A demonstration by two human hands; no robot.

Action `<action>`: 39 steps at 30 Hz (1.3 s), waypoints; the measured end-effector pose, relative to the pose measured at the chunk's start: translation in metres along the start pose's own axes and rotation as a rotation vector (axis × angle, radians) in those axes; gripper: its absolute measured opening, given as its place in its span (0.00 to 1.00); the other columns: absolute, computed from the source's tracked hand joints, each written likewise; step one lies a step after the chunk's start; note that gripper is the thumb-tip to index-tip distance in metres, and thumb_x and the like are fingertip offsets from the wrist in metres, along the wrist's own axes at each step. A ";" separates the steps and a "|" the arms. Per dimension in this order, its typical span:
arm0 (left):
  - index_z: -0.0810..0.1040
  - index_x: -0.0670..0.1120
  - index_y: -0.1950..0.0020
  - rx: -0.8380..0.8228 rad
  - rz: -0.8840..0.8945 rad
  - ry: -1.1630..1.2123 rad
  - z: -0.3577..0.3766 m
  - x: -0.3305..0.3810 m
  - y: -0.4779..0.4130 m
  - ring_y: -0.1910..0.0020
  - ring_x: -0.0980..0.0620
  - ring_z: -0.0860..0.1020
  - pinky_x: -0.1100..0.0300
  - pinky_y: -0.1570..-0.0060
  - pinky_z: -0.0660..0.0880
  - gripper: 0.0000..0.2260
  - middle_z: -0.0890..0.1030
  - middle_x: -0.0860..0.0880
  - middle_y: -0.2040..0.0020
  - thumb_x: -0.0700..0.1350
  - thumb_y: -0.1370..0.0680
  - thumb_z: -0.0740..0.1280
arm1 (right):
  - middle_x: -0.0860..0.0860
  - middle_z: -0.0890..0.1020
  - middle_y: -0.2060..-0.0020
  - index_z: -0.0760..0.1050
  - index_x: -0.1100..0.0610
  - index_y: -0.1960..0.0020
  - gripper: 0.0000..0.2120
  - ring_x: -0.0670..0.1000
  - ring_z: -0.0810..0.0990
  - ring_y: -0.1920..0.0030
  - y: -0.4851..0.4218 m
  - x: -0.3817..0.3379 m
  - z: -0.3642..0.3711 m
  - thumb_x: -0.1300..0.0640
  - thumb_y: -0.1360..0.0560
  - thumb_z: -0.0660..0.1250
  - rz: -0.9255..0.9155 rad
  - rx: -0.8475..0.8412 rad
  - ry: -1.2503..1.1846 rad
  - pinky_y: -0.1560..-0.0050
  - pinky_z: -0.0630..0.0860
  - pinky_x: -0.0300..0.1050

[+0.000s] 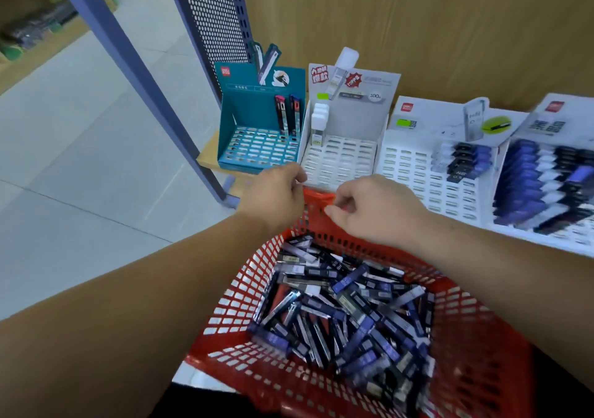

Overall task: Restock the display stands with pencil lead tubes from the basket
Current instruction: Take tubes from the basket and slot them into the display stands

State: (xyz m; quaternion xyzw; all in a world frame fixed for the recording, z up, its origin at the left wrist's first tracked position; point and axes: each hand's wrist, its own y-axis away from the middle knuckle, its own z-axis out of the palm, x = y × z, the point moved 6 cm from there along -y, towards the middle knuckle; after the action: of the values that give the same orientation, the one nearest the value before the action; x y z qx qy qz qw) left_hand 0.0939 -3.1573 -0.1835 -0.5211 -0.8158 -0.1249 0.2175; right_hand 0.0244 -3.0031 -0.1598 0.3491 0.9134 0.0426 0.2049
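Wooden shelf (208, 158) carries four display stands (341, 160) behind red basket (244, 289).

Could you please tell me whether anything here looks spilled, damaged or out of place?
Nothing looks spilled or damaged. The loose tubes lie jumbled inside the red basket, and the teal stand is nearly bare, with two tubes upright at its back right.

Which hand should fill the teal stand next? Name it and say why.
Left. The left hand holds the basket's far rim just below the teal stand, whose slots are mostly empty. The right hand is further right, under the white stand, and would likely have to cross over.
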 end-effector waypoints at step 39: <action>0.41 0.56 0.16 -0.485 -0.021 -0.344 0.200 -0.082 0.075 0.17 0.40 0.45 0.43 0.18 0.48 0.53 0.43 0.45 0.16 0.55 0.27 0.77 | 0.50 0.68 0.34 0.58 0.48 0.19 0.42 0.56 0.67 0.32 0.056 0.146 0.206 0.32 0.25 0.69 0.284 -0.112 0.023 0.32 0.71 0.56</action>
State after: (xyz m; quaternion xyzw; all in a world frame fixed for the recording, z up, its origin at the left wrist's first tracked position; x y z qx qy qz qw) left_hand 0.1461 -3.1045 -0.4002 -0.5631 -0.7923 -0.2282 -0.0559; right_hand 0.0445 -2.8789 -0.3850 0.4624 0.8532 0.1262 0.2056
